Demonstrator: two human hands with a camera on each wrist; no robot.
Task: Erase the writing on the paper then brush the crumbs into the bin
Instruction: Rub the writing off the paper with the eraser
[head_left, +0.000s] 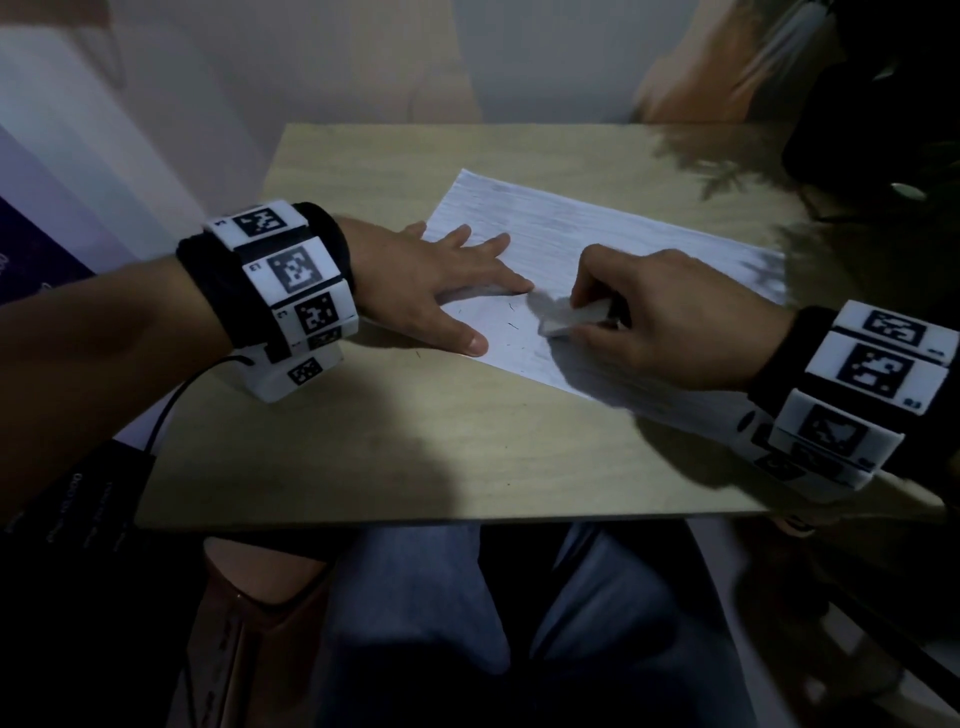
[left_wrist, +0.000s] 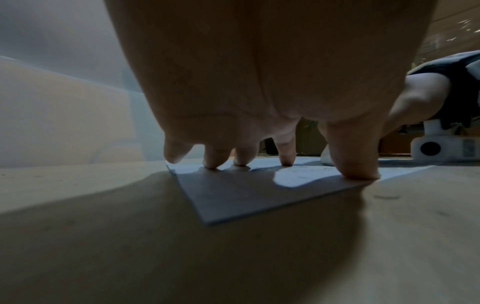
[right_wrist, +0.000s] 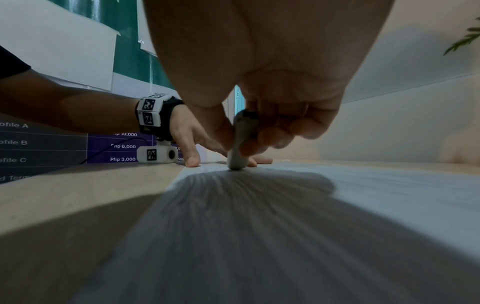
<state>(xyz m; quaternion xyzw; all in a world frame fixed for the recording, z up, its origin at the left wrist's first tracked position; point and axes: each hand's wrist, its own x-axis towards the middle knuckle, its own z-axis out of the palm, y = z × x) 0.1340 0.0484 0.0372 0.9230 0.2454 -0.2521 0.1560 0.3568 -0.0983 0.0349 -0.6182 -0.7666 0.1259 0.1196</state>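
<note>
Near the table's (head_left: 415, 441) left edge, left hand (head_left: 441, 280) spread flat pins the white lined paper sheet (head_left: 597, 244); right hand (head_left: 660, 322) pinches the white block eraser (head_left: 569, 314). Best: short strokes away from the pinning fingers.

One sheet of paper (head_left: 597, 249) lies on the one tabletop (head_left: 363, 447), with one white eraser (head_left: 571, 314) on it. Two hands are at the paper: the left hand (head_left: 441, 280) and the right hand (head_left: 670, 317) (each with one marker-covered wristband). Two thin dark crumbs (head_left: 511, 317) show on the paper beside the eraser.
</note>
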